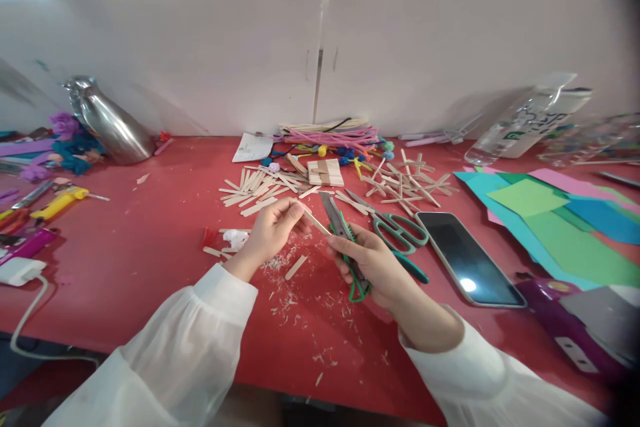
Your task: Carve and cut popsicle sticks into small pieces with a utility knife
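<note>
Between my two hands is a thin wooden craft stick (316,220), slanting down to the right. My left hand (275,230) pinches its upper end between thumb and fingers. My right hand (367,260) is closed around a green utility knife (345,240), its blade pointing up and away, while the thumb lies at the stick's lower end. Under the hands, wood shavings (295,300) are scattered on the red table (190,307), with a short cut stick piece (296,267) among them. Scissors (400,232) with grey-green handles lie just beyond my right hand.
Behind my hands lie loose craft sticks (257,185), a bundled stack (325,172) and crossed sticks (410,180). A phone (467,257) and coloured paper (560,220) are at right. At left stand a steel jug (113,123) and a yellow glue gun (61,203). White panels (200,53) close off the back.
</note>
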